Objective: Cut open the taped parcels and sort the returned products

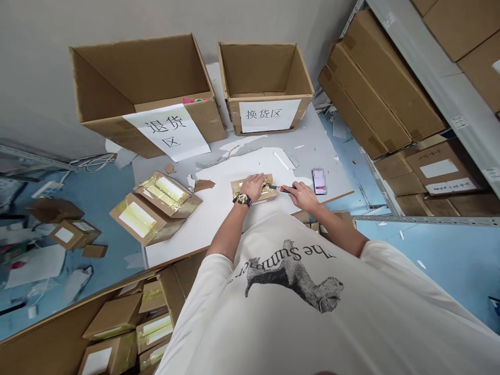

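A small cardboard box (pixel 271 194) with yellowish tape lies on the white tabletop in front of me. My left hand (pixel 254 185), with a watch on its wrist, lies over the box and holds it down, its fingers bent towards the far edge. A red and black utility knife (pixel 286 189) is gripped in my right hand (pixel 303 196). Its blade points left and meets the taped top of the box. How deep the tip sits I cannot tell.
Two open cartons, a larger one (pixel 144 138) and a smaller one (pixel 233 110), stand at the back with paper signs. Taped parcels (pixel 177 211) sit at left, a phone (pixel 319 181) at right. A big carton of parcels (pixel 117 317) stands below; shelves (pixel 449 219) rise right.
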Action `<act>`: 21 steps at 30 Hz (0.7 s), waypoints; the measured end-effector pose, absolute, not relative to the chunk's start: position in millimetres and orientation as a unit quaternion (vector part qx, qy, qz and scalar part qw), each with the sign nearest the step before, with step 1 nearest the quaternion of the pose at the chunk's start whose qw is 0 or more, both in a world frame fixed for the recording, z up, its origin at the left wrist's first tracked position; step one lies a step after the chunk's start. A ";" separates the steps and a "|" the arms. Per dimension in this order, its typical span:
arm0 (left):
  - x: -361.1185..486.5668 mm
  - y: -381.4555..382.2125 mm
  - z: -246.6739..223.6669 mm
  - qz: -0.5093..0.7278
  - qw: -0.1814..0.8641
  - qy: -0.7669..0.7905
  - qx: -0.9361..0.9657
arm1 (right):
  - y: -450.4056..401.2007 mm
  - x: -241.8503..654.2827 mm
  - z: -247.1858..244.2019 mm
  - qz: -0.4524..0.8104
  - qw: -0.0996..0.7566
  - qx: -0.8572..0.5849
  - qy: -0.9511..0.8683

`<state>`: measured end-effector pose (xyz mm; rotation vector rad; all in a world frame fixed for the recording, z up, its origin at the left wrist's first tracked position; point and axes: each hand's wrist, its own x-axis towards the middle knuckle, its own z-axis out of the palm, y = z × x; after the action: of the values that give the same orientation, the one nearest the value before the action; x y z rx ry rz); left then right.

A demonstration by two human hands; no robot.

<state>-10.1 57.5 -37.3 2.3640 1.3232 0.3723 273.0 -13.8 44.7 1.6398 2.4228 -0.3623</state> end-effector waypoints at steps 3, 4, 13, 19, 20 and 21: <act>-9.6 56.0 -36.6 0.132 0.200 0.475 0.847 | -17.6 269.1 42.6 -0.108 0.103 0.560 0.815; -9.4 55.1 -36.3 0.131 0.199 0.477 0.846 | -19.7 268.8 41.7 -0.106 0.105 0.562 0.814; -9.8 50.1 -34.3 0.148 0.212 0.482 0.837 | -29.4 285.1 37.6 -0.132 0.081 0.567 0.809; -10.1 50.6 -34.4 0.153 0.220 0.484 0.833 | -27.9 265.7 30.3 -0.139 0.081 0.587 0.793; -9.9 50.2 -34.6 0.153 0.220 0.484 0.833 | -28.8 262.5 28.6 -0.136 0.081 0.594 0.789; -9.6 49.7 -34.7 0.152 0.220 0.484 0.833 | -30.0 260.2 27.1 -0.133 0.082 0.599 0.785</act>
<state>-9.6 49.7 -34.7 2.3049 1.3393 0.4215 260.2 -30.0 27.1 1.7904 2.3463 -0.3975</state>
